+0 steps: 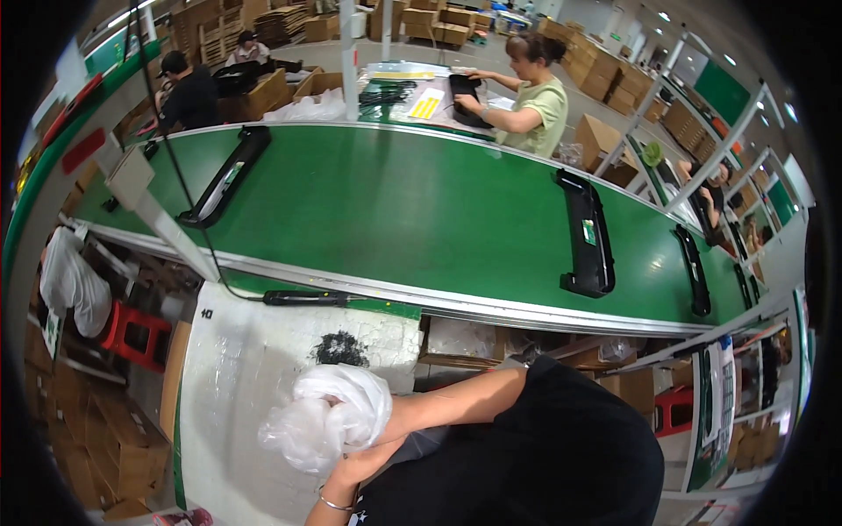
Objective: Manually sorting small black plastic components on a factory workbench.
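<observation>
A crumpled white translucent plastic bag (329,419) is bunched up over the white work surface. My right hand (387,422) reaches into it from the right; the plastic covers its fingers. From below, my left hand (364,461), a bangle at its wrist, closes on the bag's lower edge close to my right wrist. Beyond the bag, a patch of black shavings (340,348) lies on the white surface. A black corded electric screwdriver (305,299) rests along that surface's far edge, its bit pointing right.
A green conveyor belt (395,210) crosses ahead, carrying long black plastic housings (589,232). A white post (162,206) and hanging cable stand at left. Across the belt a person (531,105) handles a black part. Red stools (136,333) and cardboard boxes (118,438) sit at left.
</observation>
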A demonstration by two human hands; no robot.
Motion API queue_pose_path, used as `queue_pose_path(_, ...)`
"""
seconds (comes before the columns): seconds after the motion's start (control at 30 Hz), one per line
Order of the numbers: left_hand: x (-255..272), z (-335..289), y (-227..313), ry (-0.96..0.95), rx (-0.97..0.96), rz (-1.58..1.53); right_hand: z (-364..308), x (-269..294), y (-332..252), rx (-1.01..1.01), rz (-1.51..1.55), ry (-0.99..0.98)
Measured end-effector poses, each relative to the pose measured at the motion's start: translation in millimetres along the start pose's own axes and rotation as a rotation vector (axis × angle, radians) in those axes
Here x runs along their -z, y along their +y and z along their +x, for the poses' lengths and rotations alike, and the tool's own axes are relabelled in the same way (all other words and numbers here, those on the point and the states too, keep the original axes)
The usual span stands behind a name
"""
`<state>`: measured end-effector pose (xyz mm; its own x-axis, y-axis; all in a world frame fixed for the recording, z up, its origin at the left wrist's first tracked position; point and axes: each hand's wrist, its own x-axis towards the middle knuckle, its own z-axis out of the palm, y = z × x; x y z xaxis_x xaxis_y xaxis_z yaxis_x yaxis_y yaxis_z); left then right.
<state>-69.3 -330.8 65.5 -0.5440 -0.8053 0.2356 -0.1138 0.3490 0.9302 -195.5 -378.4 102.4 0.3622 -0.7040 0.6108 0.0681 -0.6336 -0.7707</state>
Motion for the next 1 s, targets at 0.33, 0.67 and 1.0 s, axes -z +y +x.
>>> queue_pose_path(0.33, -38.0, 63.6, -24.3, -0.17, 0.356, -0.202, 1.6, 124.7, -53.8, -0.567, -0.359, 0.22)
queue_pose_path(0.67, -74.6, 106.9, -16.9, -0.488, 0.113, 0.007, -49.6, 140.9, -51.5, -0.599, -1.014, -0.772)
queue_pose_path(1.0, -108.0, 130.5, -43.7, -0.104, -0.581, 0.421, -151.0, 161.9, -20.2, -1.338, 0.999, 0.345)
